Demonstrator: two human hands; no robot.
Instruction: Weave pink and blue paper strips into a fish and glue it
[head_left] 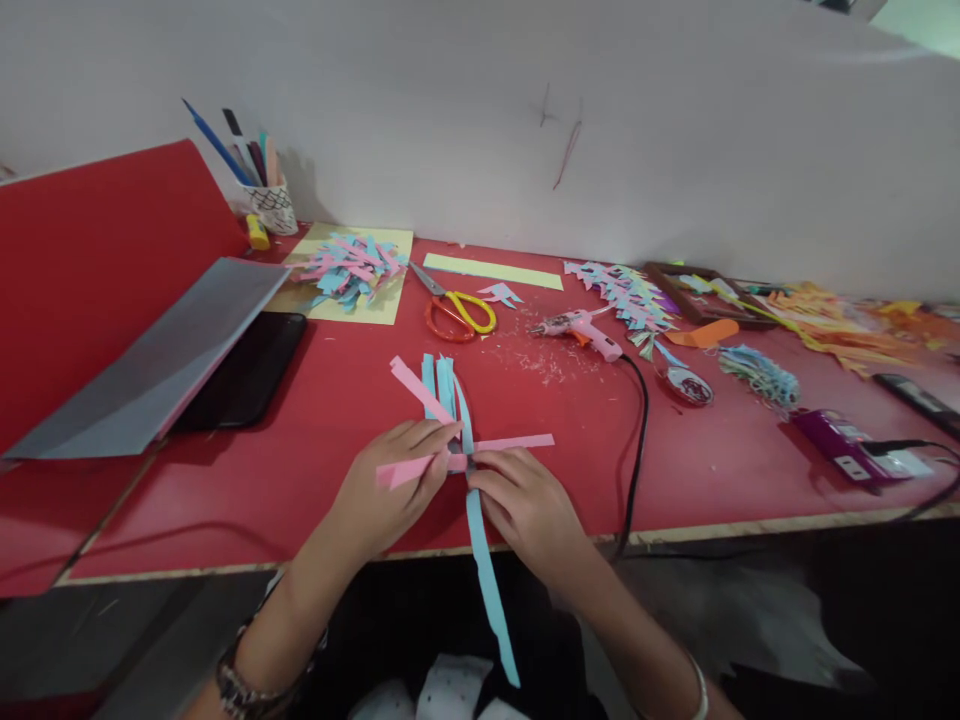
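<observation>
Near the table's front edge, my left hand [401,480] pinches pink paper strips [401,471] between thumb and fingers. My right hand [529,500] meets it and is closed on a long light-blue paper strip [487,575], whose lower end hangs past the edge over my lap. Pink and blue strips cross where the fingertips come together; how they are folded there is partly hidden. Just beyond my hands several light-blue strips [446,385] point toward the wall. Another pink strip end [517,441] sticks out to the right above my right hand.
Scissors [461,312] and a pink glue gun [581,330] with a black cord lie beyond my hands. A pile of cut paper pieces [352,265] rests on yellow paper at the back left. At right are a braided paper chain [622,295] and a purple power strip [847,450].
</observation>
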